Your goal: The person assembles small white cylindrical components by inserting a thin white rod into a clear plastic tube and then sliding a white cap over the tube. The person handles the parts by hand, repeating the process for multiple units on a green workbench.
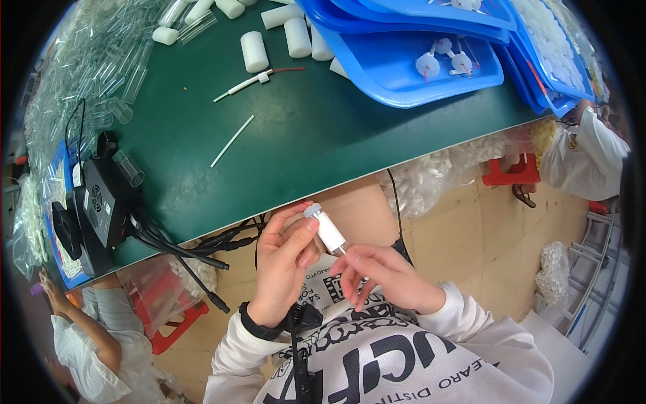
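Observation:
My left hand (288, 252) is closed around the upper part of a white cylinder with a grey cap (330, 232), held tilted over my lap just off the table's front edge. At the cylinder's lower end, my right hand (380, 273) pinches a thin white stem that sticks out of it. On the table lie a thin white rod (232, 141) and a slim white tube fitting with a red wire (249, 84). Behind them stands a white foam-like cylinder (254, 52), with several similar ones nearby.
Blue trays (404, 94) are stacked at the back right, with round white parts inside. Clear plastic tubes (101, 74) pile up at the left. A black device (101, 209) with thick cables (182, 249) sits at the table's left front. Other people are seated at both sides.

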`<state>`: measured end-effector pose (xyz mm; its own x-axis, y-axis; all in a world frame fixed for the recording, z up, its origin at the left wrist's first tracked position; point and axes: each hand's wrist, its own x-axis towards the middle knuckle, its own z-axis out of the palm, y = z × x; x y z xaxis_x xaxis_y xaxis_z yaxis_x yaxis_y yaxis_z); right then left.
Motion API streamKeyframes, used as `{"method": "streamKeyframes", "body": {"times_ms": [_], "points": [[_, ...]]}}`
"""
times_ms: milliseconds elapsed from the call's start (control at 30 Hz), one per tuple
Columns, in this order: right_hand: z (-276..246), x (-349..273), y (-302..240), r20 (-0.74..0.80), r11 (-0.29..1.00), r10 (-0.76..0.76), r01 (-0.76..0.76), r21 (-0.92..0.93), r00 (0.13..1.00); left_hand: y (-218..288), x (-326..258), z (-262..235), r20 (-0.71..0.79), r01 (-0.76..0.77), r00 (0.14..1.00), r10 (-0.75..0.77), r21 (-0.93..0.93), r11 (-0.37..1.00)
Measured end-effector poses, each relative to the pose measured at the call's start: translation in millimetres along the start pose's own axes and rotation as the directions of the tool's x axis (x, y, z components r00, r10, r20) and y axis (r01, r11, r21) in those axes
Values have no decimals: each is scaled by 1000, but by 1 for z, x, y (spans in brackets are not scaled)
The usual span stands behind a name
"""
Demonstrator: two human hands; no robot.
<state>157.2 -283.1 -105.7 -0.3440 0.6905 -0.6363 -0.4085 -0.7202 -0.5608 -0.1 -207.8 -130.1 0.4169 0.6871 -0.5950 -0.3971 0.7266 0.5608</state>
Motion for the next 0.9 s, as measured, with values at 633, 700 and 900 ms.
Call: {"method": "streamKeyframes", "body": {"times_ms": [633, 700, 900], "points": [[19, -9, 22, -215, 915, -384, 339, -219, 898, -13, -16, 11, 59, -133, 989, 134, -6, 991], [17, -13, 23, -202, 719, -621, 447, -533, 757, -12, -17, 13, 70, -69, 995, 71, -35, 997], [19, -32, -6, 148, -62, -939, 271, -961, 311, -6, -28, 26, 178, 185, 973, -150, -200, 962]]}}
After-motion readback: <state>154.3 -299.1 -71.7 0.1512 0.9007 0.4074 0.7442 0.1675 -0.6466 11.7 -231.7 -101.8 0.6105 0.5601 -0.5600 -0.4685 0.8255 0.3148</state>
